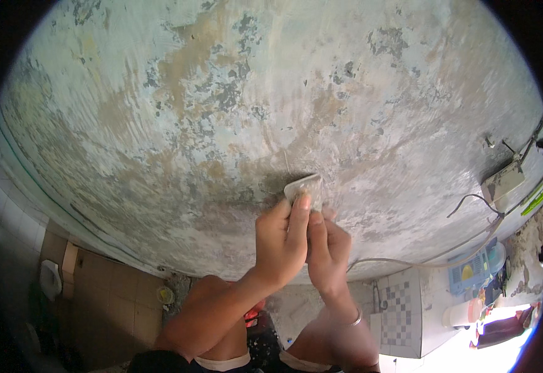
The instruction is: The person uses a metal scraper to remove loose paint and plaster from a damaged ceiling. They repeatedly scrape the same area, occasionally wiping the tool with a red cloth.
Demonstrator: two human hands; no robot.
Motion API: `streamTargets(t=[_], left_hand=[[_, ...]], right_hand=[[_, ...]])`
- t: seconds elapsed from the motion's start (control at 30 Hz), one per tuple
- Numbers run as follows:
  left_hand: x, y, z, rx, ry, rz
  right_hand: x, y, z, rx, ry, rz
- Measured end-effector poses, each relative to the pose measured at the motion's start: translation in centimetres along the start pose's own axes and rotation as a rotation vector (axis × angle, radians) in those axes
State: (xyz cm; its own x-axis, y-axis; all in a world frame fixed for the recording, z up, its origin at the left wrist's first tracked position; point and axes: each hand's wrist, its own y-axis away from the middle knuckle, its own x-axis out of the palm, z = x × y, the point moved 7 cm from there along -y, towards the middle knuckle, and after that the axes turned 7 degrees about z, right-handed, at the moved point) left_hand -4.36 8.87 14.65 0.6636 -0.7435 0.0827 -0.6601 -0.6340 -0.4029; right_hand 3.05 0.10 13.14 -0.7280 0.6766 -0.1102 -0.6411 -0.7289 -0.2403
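Left hand (281, 241): nearer the front of the scraper (304, 185), pinching it, thumb pressed on its face. Scraper: beyond the fingertips, well above the lower edge of the wall (346, 105), apparently touching it; its front edge slants up rightward. Right hand (328, 250): just below, fingers folded around a lower part I can hardly see.

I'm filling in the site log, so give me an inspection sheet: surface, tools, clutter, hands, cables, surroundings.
Surface: wall patchy, flaking, with brown and grey areas.
Tools: flat rectangular tool at the wall; contact unclear.
Clutter: blue basket and pale tub, lower right.
Hands: left hand and right hand both grip the tool.
Cables: beige cable along the wall's lower right; dark wire near a wall-mounted box.
Surroundings: brown tiles lower left, checkered panel lower right.
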Motion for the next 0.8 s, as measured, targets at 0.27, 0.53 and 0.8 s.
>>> streamTargets(t=[0.27,0.53,0.8], left_hand=[[0.4,-0.2,-0.7,0.054,0.046,0.002],[0.3,0.2,0.3,-0.022,-0.037,0.013],[0.3,0.3,1.0,-0.007,-0.033,-0.002]], right_hand=[[0.2,-0.1,0.3,-0.049,-0.011,-0.006],[-0.1,0.2,0.3,-0.046,0.035,-0.011],[-0.3,0.3,-0.7,0.056,0.072,0.01]])
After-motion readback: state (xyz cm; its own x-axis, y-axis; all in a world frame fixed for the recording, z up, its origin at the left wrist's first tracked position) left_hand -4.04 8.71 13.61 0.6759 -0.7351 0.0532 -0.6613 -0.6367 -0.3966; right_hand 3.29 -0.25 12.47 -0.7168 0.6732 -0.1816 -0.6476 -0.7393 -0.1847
